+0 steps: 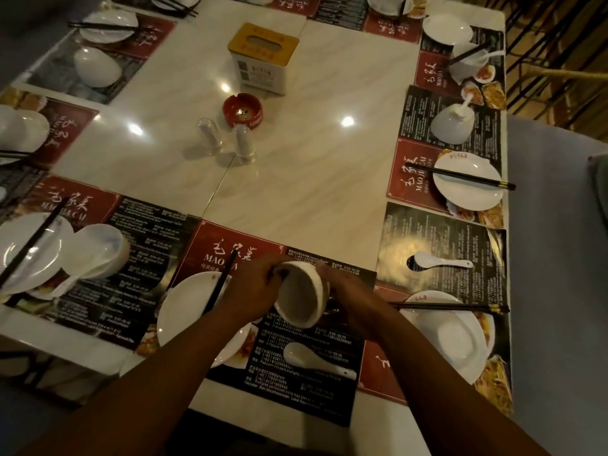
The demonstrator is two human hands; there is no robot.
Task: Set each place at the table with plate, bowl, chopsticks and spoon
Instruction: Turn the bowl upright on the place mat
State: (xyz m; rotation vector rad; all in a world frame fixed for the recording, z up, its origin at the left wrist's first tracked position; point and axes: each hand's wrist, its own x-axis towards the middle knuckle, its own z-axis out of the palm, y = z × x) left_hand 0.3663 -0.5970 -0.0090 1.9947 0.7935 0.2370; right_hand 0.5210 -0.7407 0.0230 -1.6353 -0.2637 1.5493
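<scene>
Both my hands hold a white bowl, tilted on its side with its mouth facing me, over the near placemat. My left hand grips its left side and my right hand grips its right. A white plate with black chopsticks across it lies left of the bowl. A white spoon lies on the mat just below the bowl. At the right, a second plate has chopsticks on its far rim, and a loose spoon lies beyond it.
A yellow-topped tissue box, a red ashtray and two clear shakers stand mid-table. Set places with plates, bowls and chopsticks ring the white marble table. A grey bench seat runs along the right edge.
</scene>
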